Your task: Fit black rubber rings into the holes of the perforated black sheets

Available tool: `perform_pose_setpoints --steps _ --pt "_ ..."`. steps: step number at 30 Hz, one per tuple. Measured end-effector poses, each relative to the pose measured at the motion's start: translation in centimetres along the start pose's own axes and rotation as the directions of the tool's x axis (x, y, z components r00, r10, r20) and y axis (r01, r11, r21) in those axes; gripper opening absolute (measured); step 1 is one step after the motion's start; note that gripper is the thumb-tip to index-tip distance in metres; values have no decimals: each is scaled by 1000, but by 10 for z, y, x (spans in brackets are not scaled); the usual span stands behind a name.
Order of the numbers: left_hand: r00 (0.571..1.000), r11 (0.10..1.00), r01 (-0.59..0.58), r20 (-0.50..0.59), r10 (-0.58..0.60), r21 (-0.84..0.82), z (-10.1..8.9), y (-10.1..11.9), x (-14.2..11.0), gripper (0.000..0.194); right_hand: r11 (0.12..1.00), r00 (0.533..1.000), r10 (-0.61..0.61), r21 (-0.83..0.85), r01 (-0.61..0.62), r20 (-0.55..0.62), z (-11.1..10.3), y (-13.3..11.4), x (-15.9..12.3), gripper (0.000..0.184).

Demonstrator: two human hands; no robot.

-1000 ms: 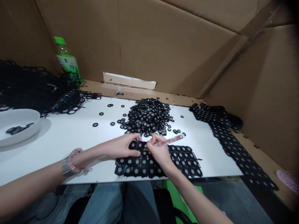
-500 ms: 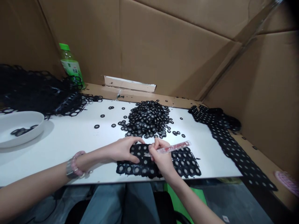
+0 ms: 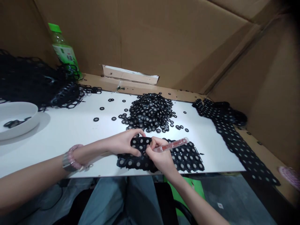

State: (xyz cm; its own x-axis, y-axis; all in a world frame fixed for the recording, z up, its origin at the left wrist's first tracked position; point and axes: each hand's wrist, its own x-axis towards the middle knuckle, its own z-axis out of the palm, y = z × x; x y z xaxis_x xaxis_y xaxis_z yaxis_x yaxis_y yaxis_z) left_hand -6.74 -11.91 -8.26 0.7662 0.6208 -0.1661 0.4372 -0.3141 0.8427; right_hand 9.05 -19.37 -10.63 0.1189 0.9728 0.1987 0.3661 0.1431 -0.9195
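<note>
In the head view a black sheet [image 3: 187,157] with rows of pale grey round spots lies along the table's front edge. My left hand [image 3: 125,143] grips its left part, the thumb on top and the fingers curled at the far side. My right hand [image 3: 162,156] is closed around a slim pen-like tool [image 3: 175,144], reddish with a clear wrap, and rests on the middle of the sheet. The tool's tip is hidden by my fingers. Just beyond lies a heap of small black rings with grey centres [image 3: 151,111].
A white bowl [image 3: 32,114] with a few black pieces stands at left. Behind it are black mesh scraps [image 3: 35,82] and a green-capped bottle [image 3: 67,56]. A long spotted black strip [image 3: 234,143] runs down the right side. Cardboard walls [image 3: 164,40] surround the white table [image 3: 77,125].
The view has tilted slightly, so the table sits higher in the picture. My right hand has turned a little, and the tool's tip, visible before, is now behind my fingers.
</note>
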Motion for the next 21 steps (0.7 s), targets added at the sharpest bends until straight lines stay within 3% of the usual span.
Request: perform_pose_setpoints --steps 8,12,15,18,21 --pt "1000 980 23 22 -19 -198 1 0 2 50 966 995 -92 -242 96 30 4 -5 -3 28" --pt "998 993 25 52 -19 -116 -3 1 0 53 999 1000 21 27 -21 5 0 -1 0 26" --pt "999 999 38 38 -39 28 -4 4 -4 71 976 994 106 193 -102 -13 -3 4 1 25" --pt "999 990 13 43 -20 142 -2 6 -7 92 970 992 120 217 -112 -24 -3 6 1 25" --pt "997 985 -31 77 18 171 0 4 -7 90 974 992 125 195 -118 -25 -2 6 1 25"
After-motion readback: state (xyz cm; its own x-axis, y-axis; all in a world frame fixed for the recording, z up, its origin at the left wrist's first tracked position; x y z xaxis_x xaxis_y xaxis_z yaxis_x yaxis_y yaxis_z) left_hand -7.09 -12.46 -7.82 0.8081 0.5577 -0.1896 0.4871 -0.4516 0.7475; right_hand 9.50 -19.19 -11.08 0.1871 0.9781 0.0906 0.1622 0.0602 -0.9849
